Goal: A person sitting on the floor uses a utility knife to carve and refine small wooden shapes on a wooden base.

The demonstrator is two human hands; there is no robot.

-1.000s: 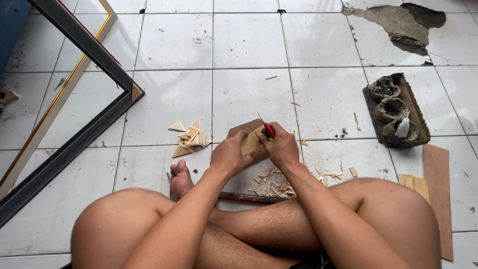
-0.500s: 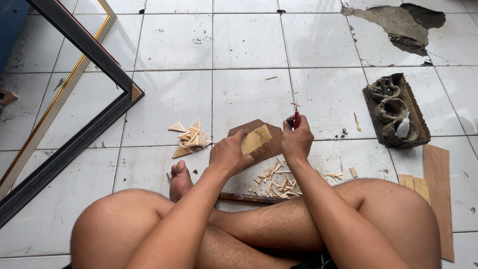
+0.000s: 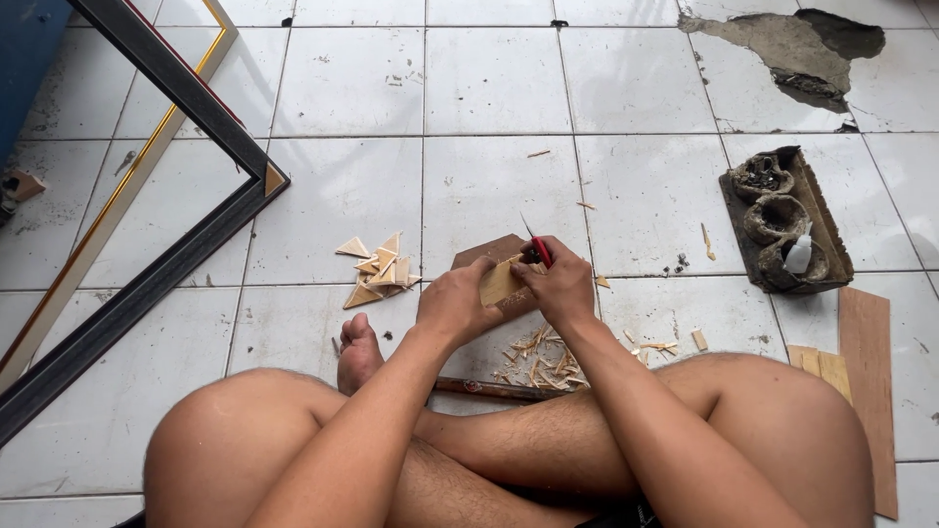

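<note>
Since the earlier frame my right hand (image 3: 565, 286) has come back from the raised position and sits against the left hand (image 3: 455, 305) again. Right hand: closed around a red-handled cutter (image 3: 537, 250), its blade tip pointing away from me. Left hand: closed on a small pale wood piece (image 3: 499, 284), pinned over a brown board (image 3: 489, 256) lying flat on the tiled floor (image 3: 352, 78).

Wood shavings (image 3: 538, 360) lie just below the hands, in front of my crossed legs. A heap of pale triangular offcuts (image 3: 377, 269) lies left of the board, apart from it.

At right, a dark rectangular tray (image 3: 817, 210) holds round dark lumps and a small white bottle (image 3: 799, 254). A black-and-gold picture frame (image 3: 166, 244) lies at left.
</note>
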